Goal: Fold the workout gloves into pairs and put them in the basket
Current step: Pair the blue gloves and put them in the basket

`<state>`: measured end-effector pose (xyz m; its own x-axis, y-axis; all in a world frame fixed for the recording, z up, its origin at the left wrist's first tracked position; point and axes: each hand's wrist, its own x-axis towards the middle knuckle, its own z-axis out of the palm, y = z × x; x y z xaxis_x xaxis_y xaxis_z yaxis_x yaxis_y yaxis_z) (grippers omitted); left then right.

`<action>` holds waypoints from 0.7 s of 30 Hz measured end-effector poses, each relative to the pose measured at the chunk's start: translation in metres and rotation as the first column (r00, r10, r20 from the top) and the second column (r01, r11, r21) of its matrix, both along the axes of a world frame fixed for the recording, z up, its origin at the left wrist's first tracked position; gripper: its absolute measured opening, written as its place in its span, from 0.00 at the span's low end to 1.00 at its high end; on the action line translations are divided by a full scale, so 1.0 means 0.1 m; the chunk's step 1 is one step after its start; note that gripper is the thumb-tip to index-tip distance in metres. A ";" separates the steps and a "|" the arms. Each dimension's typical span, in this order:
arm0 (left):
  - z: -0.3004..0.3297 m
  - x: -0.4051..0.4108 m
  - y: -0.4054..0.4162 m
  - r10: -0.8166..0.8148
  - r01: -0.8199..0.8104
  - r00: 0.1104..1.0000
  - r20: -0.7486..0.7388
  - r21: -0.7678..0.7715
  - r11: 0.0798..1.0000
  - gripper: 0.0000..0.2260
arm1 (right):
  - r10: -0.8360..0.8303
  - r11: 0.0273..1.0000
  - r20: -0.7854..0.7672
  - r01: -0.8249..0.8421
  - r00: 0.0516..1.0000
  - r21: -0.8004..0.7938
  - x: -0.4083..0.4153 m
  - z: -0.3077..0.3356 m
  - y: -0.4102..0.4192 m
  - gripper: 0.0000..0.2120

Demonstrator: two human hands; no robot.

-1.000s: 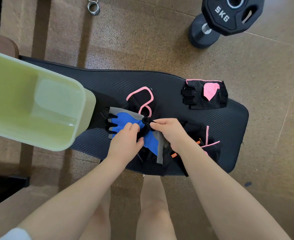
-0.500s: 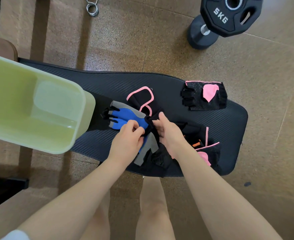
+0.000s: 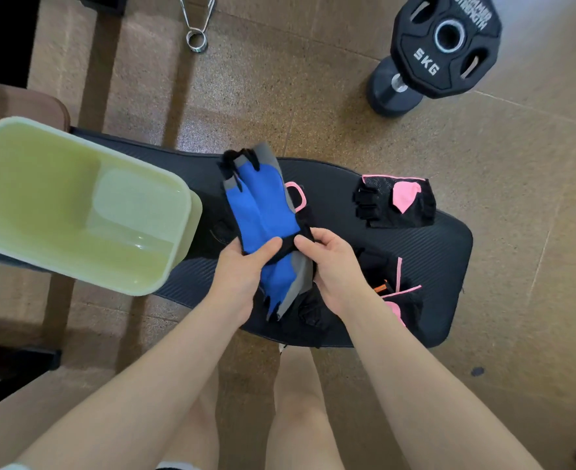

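Two blue and grey gloves [image 3: 263, 212] are held together above the black bench pad [image 3: 449, 252]. One points away from me and the other hangs toward me. My left hand [image 3: 242, 269] grips them at the black wrist band from the left. My right hand [image 3: 330, 262] pinches the same band from the right. A black glove with a pink patch [image 3: 395, 201] lies flat at the pad's far right. More black and pink gloves [image 3: 402, 293] lie bunched under my right wrist. The pale green basket [image 3: 76, 205] stands at the left, with nothing in it.
A black 5 kg weight plate [image 3: 446, 42] leans on a dumbbell [image 3: 391, 93] on the floor at the far right. A metal spring clip [image 3: 196, 25] lies on the floor at the top. A pink strap [image 3: 296, 195] peeks out behind the blue gloves. My legs show below the pad.
Both hands have lifted the blue gloves off the pad and turned them, so one now stands up and away from me. The hands have closed on the wrist band.
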<state>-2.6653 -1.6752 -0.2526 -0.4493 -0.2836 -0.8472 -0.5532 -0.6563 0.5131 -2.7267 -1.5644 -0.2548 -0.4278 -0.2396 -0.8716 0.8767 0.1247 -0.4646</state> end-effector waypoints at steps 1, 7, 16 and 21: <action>0.04 -0.03 -0.05 0.000 0.001 1.000 0.005 -0.032 0.999 0.08 | 0.017 0.996 -0.022 -0.015 1.000 0.083 -0.03 0.07 -0.02 0.13; 0.39 -0.16 -0.36 -0.115 0.115 0.993 -0.037 -0.004 0.993 0.06 | -0.096 0.988 0.023 0.098 0.995 -0.119 -0.31 0.41 0.06 0.23; 0.73 -0.32 -0.48 -0.263 0.278 0.960 0.095 -0.427 0.860 0.04 | 0.413 0.870 -0.572 -0.121 0.709 0.478 -0.34 0.82 -0.31 0.07; 0.73 -0.35 -0.43 -0.157 0.154 0.988 0.003 -0.217 0.964 0.03 | 0.559 0.817 -0.588 -0.268 0.585 0.510 -0.17 0.79 -0.49 0.10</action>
<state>-2.7004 -1.7183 -0.1794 -0.5142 -0.3850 -0.7664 -0.6310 -0.4354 0.6421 -2.7433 -1.6131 -0.1762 -0.8535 -0.3120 -0.4174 0.1235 0.6571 -0.7436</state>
